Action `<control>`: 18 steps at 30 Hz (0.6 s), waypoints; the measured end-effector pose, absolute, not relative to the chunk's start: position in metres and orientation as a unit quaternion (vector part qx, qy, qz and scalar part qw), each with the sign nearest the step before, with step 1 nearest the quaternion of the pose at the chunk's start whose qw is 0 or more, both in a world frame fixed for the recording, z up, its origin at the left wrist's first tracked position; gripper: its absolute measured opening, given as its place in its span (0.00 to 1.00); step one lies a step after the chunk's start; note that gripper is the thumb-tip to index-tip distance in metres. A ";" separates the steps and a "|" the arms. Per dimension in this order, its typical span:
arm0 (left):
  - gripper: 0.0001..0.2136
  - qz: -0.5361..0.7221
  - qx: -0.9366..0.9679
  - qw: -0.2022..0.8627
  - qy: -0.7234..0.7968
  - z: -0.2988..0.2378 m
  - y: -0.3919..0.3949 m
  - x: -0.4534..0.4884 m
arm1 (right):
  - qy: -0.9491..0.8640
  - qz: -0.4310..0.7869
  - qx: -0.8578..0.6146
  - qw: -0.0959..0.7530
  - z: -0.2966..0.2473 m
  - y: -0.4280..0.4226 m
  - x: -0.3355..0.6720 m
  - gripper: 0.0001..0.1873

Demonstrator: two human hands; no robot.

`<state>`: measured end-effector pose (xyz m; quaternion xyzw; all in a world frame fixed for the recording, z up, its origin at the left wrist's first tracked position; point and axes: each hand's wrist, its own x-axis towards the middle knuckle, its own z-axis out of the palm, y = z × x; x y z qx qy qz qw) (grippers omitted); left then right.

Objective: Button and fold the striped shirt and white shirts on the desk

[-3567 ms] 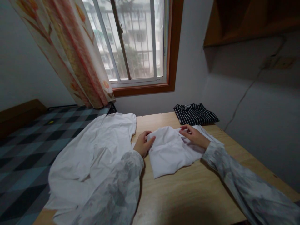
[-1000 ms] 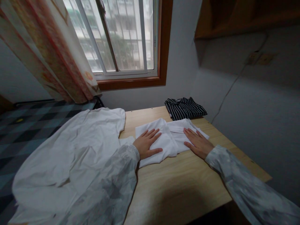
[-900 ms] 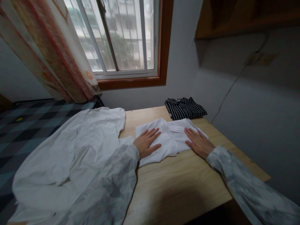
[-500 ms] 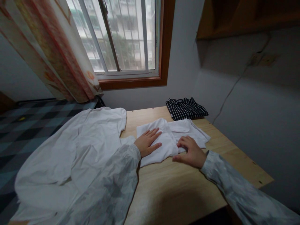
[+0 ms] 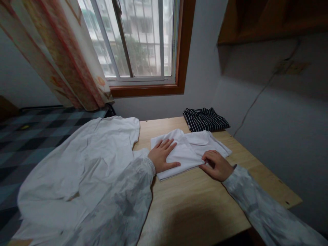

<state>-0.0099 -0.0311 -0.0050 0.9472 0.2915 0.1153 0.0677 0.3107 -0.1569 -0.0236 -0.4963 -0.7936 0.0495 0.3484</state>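
Note:
A partly folded white garment (image 5: pixel 186 150) lies on the wooden table (image 5: pixel 176 201). My left hand (image 5: pixel 164 156) rests flat on its left part, fingers spread and palm down. At the garment's near edge, my right hand (image 5: pixel 217 165) pinches a bit of the white cloth between thumb and fingers, pulling that edge taut. To the left, a larger white shirt (image 5: pixel 102 147) is spread out loosely with wrinkles, and my left sleeve crosses over it.
A folded black-and-white striped garment (image 5: pixel 206 119) sits at the table's far right corner. Beyond the left side is a checkered bed cover (image 5: pixel 38 131). A curtain (image 5: pixel 69 61) hangs by the window, and a cable (image 5: pixel 252 104) runs down the right wall.
My right hand has closed on the near edge of the white garment and drawn it slightly right, straightening that edge. My left hand stays pressed on the cloth.

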 end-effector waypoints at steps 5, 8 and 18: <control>0.65 0.102 0.951 0.062 0.286 -0.004 -0.032 -0.009 | -0.794 -0.030 -0.475 0.380 -0.003 -0.165 0.288 0.19; 0.69 0.096 0.955 0.062 0.274 -0.004 -0.030 -0.009 | -0.844 -0.028 -0.439 0.308 -0.003 -0.163 0.273 0.35; 0.44 0.116 0.948 0.044 0.293 -0.010 -0.026 -0.014 | -0.841 0.064 -0.514 0.159 -0.038 -0.165 0.310 0.41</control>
